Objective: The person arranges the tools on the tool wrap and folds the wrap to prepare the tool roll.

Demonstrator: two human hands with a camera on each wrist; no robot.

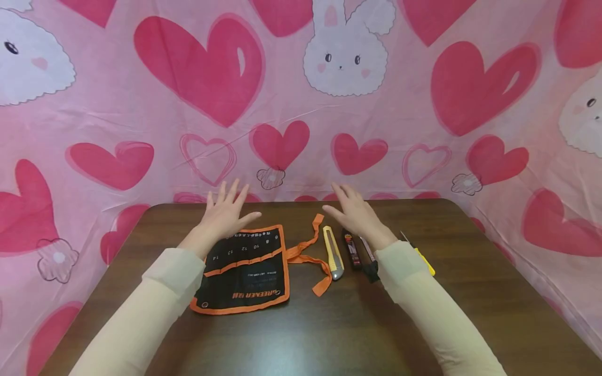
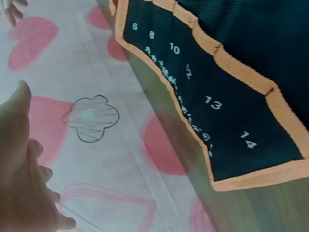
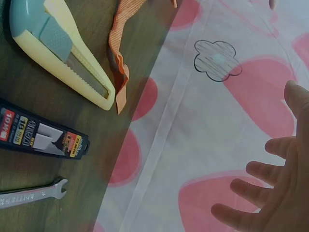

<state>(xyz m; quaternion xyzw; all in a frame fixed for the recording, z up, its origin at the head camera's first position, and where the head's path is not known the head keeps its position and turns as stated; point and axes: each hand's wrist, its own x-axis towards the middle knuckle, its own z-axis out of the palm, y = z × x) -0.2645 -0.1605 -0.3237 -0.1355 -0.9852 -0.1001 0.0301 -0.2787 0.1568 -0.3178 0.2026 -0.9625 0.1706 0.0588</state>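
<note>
My left hand (image 1: 223,215) is held up with fingers spread, over the far left part of a black tool pouch (image 1: 256,282) with orange edging and numbered slots. My right hand (image 1: 358,214) is raised likewise, its fingers extended and holding nothing. Below and left of it lies a yellow-and-grey utility knife (image 1: 333,256). Beside the knife are a dark blade case (image 3: 43,133) and a silver wrench (image 3: 34,195). The right forearm partly covers a screwdriver with a yellow handle (image 1: 426,262). Neither hand touches any of these things.
Orange ties (image 1: 305,256) stretch from the pouch toward the knife. Everything lies on a dark wooden table (image 1: 291,339). A pink cloth (image 1: 291,68) with hearts and rabbits hangs behind and at both sides. A black item (image 1: 371,272) near the right wrist is partly hidden.
</note>
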